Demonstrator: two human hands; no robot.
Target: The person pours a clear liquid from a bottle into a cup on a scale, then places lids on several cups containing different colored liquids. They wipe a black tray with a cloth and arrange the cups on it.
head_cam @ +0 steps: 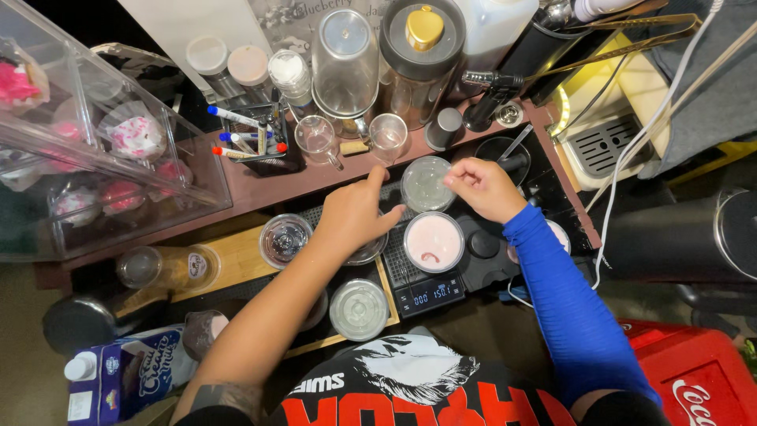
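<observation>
Pinching a thin stick [516, 144] at frame centre, my right hand [482, 188] hovers over an empty clear cup [426, 184]; my left hand [352, 214] rests loosely curled, holding nothing, beside the pink drink cup [434, 241] on the digital scale [430, 294].

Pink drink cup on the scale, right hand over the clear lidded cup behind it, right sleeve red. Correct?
Not quite: the head view shows the right hand's sleeve is blue, not red. The pink cup does sit on the scale, with the clear cup behind it.
</observation>
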